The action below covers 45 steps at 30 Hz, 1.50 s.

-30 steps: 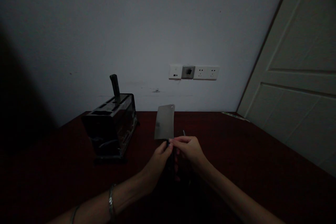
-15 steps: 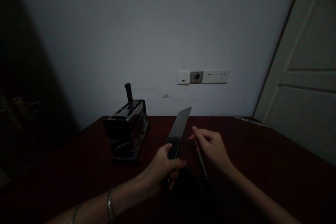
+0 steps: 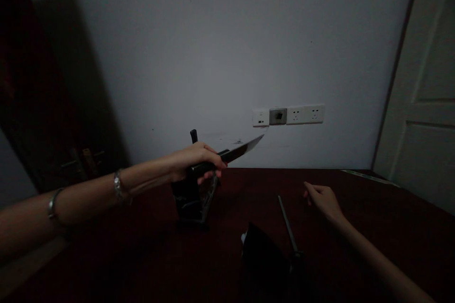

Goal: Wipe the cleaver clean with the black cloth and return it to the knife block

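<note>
My left hand (image 3: 194, 158) is closed round the dark handle of a cleaver (image 3: 238, 150). The blade lies nearly level, pointing right, above the dark knife block (image 3: 192, 196). One black knife handle (image 3: 194, 136) sticks up from the block behind my fingers. My right hand (image 3: 322, 199) rests low over the dark red table (image 3: 355, 227), fingers loosely curled, holding nothing. A thin sharpening steel (image 3: 287, 227) lies on the table just left of that hand. The room is dim.
A dark flat object (image 3: 263, 260) lies near the table's front, beside the steel. A strip of wall sockets (image 3: 287, 116) sits on the grey wall. A white door (image 3: 423, 113) stands at the right, a dark door (image 3: 39, 104) at the left.
My left hand lifted the cleaver up and left to above the knife block, the blade turning flat. My right hand let go of the steel, which now lies on the table.
</note>
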Each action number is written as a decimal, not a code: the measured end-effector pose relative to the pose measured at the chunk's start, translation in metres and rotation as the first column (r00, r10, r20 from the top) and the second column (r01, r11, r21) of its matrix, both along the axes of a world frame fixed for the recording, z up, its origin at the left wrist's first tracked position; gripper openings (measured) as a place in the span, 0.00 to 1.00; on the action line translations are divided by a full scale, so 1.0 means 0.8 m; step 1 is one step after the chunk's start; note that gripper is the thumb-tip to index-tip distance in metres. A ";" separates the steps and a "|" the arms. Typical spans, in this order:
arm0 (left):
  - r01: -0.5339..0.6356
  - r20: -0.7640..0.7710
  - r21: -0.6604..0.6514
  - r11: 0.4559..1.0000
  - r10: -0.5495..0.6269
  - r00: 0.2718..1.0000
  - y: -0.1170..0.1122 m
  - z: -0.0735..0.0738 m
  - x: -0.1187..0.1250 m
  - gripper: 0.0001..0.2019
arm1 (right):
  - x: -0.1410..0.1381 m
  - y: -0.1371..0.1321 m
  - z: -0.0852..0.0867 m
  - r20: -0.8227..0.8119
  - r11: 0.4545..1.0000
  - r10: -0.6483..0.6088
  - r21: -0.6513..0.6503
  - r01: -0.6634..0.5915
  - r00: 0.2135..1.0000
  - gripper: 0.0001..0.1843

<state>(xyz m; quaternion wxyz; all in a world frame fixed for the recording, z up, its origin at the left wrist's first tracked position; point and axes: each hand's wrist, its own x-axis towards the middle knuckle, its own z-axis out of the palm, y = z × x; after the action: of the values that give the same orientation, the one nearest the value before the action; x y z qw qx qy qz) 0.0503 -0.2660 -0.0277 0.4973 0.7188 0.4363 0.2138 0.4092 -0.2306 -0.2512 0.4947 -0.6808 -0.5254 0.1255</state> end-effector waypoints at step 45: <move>-0.727 -0.410 -0.030 0.686 0.655 0.634 0.184 0.280 0.010 0.15 | 0.043 0.006 -0.064 0.037 0.977 0.096 -0.196 -0.087 0.995 0.27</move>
<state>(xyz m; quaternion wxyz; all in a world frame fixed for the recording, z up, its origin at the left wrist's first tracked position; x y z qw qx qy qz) 0.0580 -0.1189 0.1961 0.3526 0.4703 0.7821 0.2069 0.4440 -0.2257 -0.3024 0.4074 -0.7036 -0.5527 0.1830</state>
